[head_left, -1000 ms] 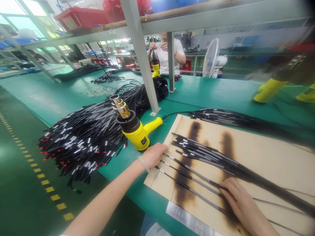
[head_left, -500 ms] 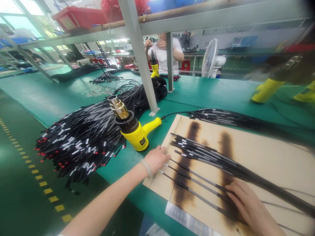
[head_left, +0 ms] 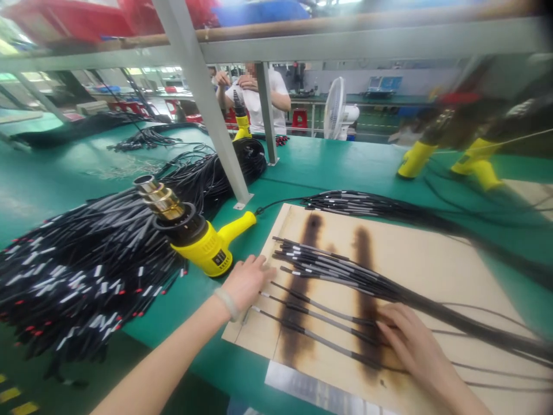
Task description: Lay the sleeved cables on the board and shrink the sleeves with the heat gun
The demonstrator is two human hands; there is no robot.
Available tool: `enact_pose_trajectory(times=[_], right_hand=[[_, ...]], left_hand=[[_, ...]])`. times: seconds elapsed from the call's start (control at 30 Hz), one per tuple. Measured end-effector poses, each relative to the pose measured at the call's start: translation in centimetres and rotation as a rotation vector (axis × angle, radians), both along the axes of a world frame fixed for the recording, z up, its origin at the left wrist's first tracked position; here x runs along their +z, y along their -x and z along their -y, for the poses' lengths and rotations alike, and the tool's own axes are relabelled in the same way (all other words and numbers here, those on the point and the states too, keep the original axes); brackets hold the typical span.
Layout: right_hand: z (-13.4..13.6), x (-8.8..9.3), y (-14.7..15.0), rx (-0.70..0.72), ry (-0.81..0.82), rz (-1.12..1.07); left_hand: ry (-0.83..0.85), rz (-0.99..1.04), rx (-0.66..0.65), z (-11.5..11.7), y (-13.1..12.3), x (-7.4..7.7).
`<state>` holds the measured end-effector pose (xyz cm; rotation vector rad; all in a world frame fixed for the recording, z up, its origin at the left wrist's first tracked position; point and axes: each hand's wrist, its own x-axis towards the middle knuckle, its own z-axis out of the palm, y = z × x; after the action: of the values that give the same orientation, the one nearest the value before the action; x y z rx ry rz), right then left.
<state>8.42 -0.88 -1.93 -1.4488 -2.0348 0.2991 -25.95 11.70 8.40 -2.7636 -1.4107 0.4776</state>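
Note:
On a pale wooden board point(head_left: 415, 242) with two dark scorch bands, three black cables with grey sleeves lie spaced apart in front of a thicker cable bundle point(head_left: 371, 282). My right hand point(head_left: 410, 340) is closed, thumb and fingers pinching the rearmost separate cable point(head_left: 322, 309) near the right scorch band. By the board's left edge is my left hand point(head_left: 248, 282), its fingers partly spread close to the cable tips and holding nothing visible. Just behind it, a yellow heat gun point(head_left: 205, 248) stands with its metal nozzle pointing up.
A large heap of black cables point(head_left: 108, 248) spreads at the left. Another bundle point(head_left: 358, 202) lies behind the board. A grey shelf post point(head_left: 207, 109) rises from the green table. More heat guns point(head_left: 417, 158) stand at the right. Across the table sits a co-worker point(head_left: 259, 104) near a fan point(head_left: 334, 109).
The view has turned right, so the scene sits further left. My left hand's fingers have lifted and spread a little by the cable tips. My right hand stays at the cables.

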Motion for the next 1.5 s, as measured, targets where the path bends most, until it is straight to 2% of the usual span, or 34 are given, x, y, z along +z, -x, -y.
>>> enact_pose_trajectory(times=[0.07, 0.17, 0.33, 0.47, 0.57, 0.73, 0.8, 1.03, 1.27, 1.5], right_hand=[[-0.2, 0.1, -0.5, -0.115, -0.068, 0.013], [-0.4, -0.3, -1.1, -0.238, -0.117, 0.055], [-0.8, -1.0, -1.4, -0.27, -0.153, 0.135], [-1.1, -0.7, -1.4, -0.299, -0.147, 0.211], [-1.0, -0.3, -1.3, -0.295, -0.125, 0.203], [-0.6, -0.5, -1.2, -0.145, 0.117, -0.017], [-0.7, -0.6, -1.1, -0.117, 0.149, -0.04], [-1.6, -0.3, 0.1, -0.057, 0.05, 0.095], [-1.6, 0.3, 1.1, -0.058, 0.026, 0.057], [-1.6, -0.1, 1.3, -0.046, 0.05, -0.001]], left_hand=[[-0.045, 0.066, -0.011, -0.4, -0.9, -0.1], [-0.033, 0.188, -0.08, -0.9, -2.9, -1.1], [-0.079, 0.187, -0.13, -1.3, -5.7, -3.8], [-0.134, 0.176, -0.161, -1.5, -6.2, -4.6], [-0.133, 0.177, -0.171, -1.7, -5.8, -4.5], [-0.081, 0.179, -0.177, -2.1, -4.9, -3.9], [-0.051, 0.174, -0.166, -2.2, -4.7, -3.4], [0.091, 0.179, -0.167, -2.0, -3.6, -1.4], [0.094, 0.233, -0.206, -2.2, -2.0, -2.0], [0.089, 0.269, -0.082, -2.9, -0.4, -1.0]])
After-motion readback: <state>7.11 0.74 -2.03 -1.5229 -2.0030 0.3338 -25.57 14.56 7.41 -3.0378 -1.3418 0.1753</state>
